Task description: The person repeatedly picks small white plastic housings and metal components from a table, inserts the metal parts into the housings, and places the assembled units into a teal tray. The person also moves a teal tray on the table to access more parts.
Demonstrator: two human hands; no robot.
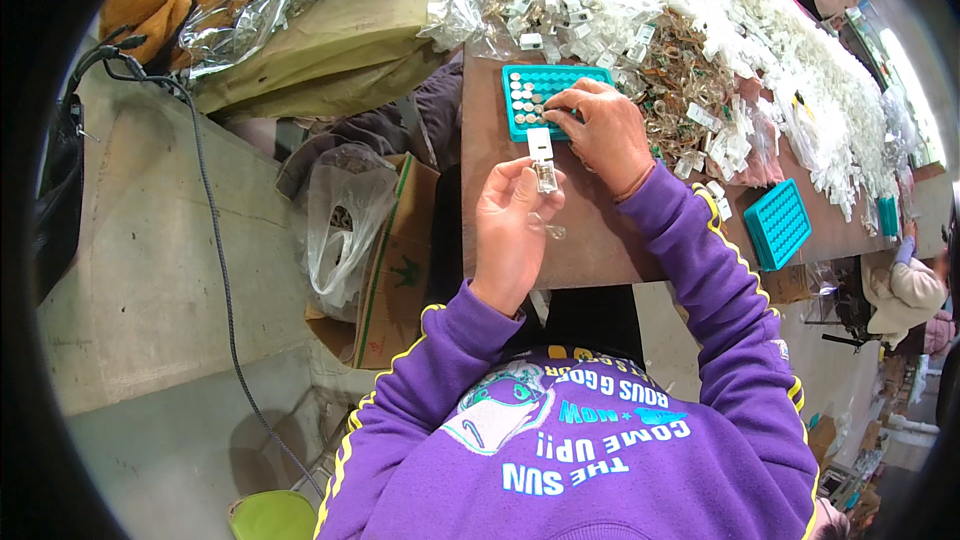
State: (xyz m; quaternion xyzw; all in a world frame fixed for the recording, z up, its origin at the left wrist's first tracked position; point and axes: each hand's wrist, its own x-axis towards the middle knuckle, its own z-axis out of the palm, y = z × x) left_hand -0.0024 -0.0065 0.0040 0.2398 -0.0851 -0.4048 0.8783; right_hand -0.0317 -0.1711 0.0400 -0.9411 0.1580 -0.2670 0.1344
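Note:
Between the thumb and fingers of my left hand (510,225) is a small clear plastic case with a white top (541,155), held upright just below the tray's near edge. A loose clear strip hangs by that palm. My right hand (605,130) reaches over a teal tray with round pockets (580,79), its thumb and fingertips pinched together beside the discs. What they grip, if anything, is too small to make out. Several small round silvery discs (517,95) sit in the left pockets of the tray.
A large heap of clear and white plastic pieces (740,35) covers the table's far right, with tangled brownish parts (675,70) beside my right hand. More teal trays (777,225) lie at the right. Left of the table stands a cardboard box (400,250) with a plastic bag. Other people work at far right.

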